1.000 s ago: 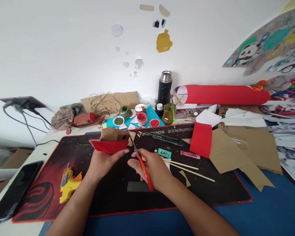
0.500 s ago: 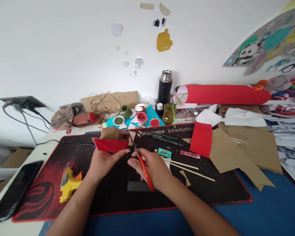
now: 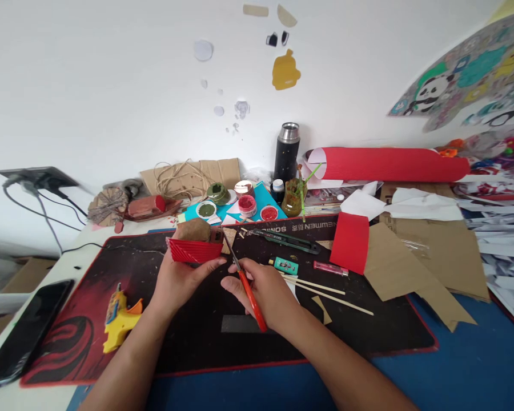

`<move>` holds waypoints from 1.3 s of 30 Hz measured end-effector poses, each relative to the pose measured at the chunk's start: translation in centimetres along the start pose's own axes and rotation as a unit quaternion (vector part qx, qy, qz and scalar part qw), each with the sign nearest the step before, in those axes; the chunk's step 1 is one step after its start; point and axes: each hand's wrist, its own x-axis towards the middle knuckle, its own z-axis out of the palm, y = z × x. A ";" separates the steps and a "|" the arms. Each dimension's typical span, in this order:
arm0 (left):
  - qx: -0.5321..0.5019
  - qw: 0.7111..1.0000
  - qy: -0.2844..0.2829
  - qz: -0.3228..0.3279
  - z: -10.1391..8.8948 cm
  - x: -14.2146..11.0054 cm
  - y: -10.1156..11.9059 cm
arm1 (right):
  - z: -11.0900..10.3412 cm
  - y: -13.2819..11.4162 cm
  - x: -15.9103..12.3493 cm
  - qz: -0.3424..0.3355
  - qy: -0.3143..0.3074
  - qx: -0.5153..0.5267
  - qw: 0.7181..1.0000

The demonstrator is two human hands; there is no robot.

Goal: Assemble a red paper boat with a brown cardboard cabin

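Observation:
My left hand (image 3: pixel 182 282) is closed around a small brown craft piece (image 3: pixel 196 230) with a red corrugated paper strip (image 3: pixel 195 251) along its near side. Its thumb points right, below the strip. My right hand (image 3: pixel 259 285) grips a pair of scissors (image 3: pixel 251 294) by the red-orange handles. The blades point up and away, close to the right end of the craft piece; whether they touch it I cannot tell. Both hands are above the black desk mat (image 3: pixel 188 342). The left fingers are mostly hidden behind the piece.
A yellow glue gun (image 3: pixel 119 325) lies left of my forearm, a phone (image 3: pixel 28 331) further left. Wooden sticks (image 3: pixel 329 294), a green utility knife (image 3: pixel 286 241) and cardboard (image 3: pixel 394 262) lie to the right. Paint jars (image 3: pixel 247 205) and a black thermos (image 3: pixel 286 154) stand behind.
The craft piece has turned slightly in my left hand, its red strip now more level and seen more side-on. My right hand and the scissors have barely moved.

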 end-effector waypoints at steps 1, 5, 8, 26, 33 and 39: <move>0.002 1.000 0.000 0.003 0.0 0.0 0.1 | 0.0 0.0 0.0 -0.002 0.001 -0.002 1.000; 0.005 1.000 0.003 0.008 -0.1 0.0 0.3 | 0.0 -0.1 0.0 -0.013 0.005 -0.011 1.000; 0.007 1.000 0.014 0.016 0.1 0.0 0.3 | 0.0 -0.1 0.0 -0.021 0.014 -0.018 1.000; -0.003 1.000 0.005 0.018 0.4 0.0 0.2 | 0.0 0.0 0.3 -0.034 0.045 -0.063 0.996; 0.005 1.000 0.004 0.026 0.4 0.1 0.1 | 0.4 -0.3 0.5 -0.031 0.057 -0.138 0.988; 0.002 1.000 -0.004 0.014 0.4 0.1 0.2 | 0.9 -0.1 0.7 -0.010 0.070 -0.183 0.981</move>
